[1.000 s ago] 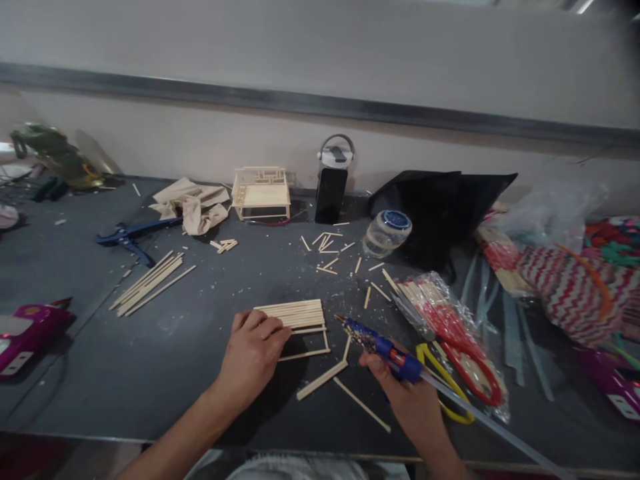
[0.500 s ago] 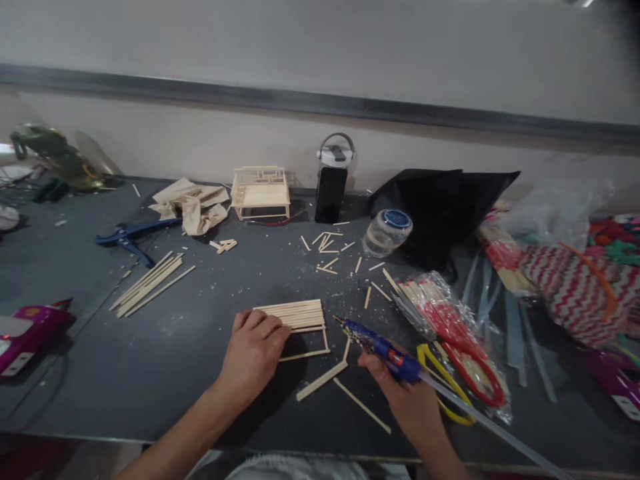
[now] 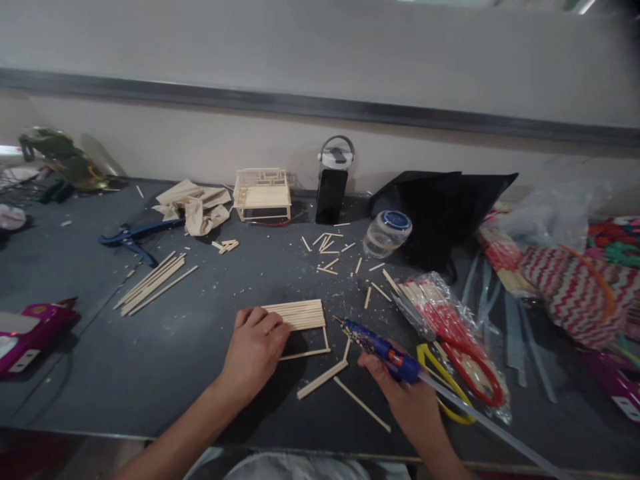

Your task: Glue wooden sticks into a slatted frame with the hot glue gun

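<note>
My left hand [image 3: 260,343] is closed over the left part of a small stick panel [image 3: 300,313], several thin wooden sticks laid side by side on a frame. Its fingertips are partly hidden. The frame's near edge, a stick [image 3: 305,354], stands apart from the rows. In my right hand [image 3: 405,393] is a blue glue gun [image 3: 383,347], its nozzle pointing left, just beside the panel's right end. A long clear glue stick [image 3: 490,420] trails from its back. Loose sticks [image 3: 323,381] lie between the hands.
A finished-looking stick model bed [image 3: 263,197] stands by the wall, near a phone [image 3: 331,197] and a jar [image 3: 387,235]. Blue cutters [image 3: 133,238] and a stick bundle [image 3: 153,283] lie left. Right are yellow-handled scissors [image 3: 450,393] and bagged sticks [image 3: 450,320].
The fingers of my left hand have shifted slightly on the panel. The glue gun stays in place; the whole view has moved very slightly.
</note>
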{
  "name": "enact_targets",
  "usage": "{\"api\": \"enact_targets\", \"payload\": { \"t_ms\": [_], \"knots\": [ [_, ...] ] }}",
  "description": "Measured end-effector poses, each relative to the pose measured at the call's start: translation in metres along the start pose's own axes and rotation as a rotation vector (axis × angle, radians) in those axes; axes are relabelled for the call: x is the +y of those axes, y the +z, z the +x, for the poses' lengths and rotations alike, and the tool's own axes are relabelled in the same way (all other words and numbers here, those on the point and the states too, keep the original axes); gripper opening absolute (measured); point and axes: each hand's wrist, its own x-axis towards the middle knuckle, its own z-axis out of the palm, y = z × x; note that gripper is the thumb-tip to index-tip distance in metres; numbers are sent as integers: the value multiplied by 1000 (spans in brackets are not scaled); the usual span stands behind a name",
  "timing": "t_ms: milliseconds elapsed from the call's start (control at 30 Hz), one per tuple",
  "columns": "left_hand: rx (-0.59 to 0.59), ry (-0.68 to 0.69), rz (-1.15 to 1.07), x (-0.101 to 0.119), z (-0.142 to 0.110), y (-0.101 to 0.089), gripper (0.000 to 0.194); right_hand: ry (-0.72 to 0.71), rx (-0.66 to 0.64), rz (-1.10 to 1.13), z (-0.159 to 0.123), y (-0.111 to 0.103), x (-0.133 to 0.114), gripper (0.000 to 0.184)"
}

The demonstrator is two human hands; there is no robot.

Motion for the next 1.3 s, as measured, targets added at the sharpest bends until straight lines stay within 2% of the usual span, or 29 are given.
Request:
{"api": "enact_targets", "payload": {
  "t_ms": [100,267,400,533,700,900,967,1100,1200,1300],
  "knots": [
    [4,-1,-9,-1,0,0,12,-7,22,-18,-1,-1,0,46],
    [2,-5,-8,0,-1,-1,13,-17,-45,-31,0,-4,-8,43],
    [8,1,-2,1,-1,-3,14,-17,-4,-19,1,-3,-15,45],
    [11,4,10,1,0,-2,15,-9,-16,-25,1,-3,-20,45],
    [-4,10,1,2,-1,-2,16,-28,6,-33,1,-3,-20,43],
    [1,4,24,4,0,-2,15,-42,-49,-46,2,-6,-18,37],
    [35,-11,12,3,0,-7,13,-47,-63,-45,2,-8,-19,35],
    [188,-33,24,-2,-10,-26,7,-61,-96,-67,3,-11,-21,31],
    [275,-30,66,-6,-26,-40,20,-52,-65,-47,2,-11,-18,32],
    [282,-34,69,-7,-44,-42,25,-16,-55,-13,2,-8,-14,35]
  ]
}}
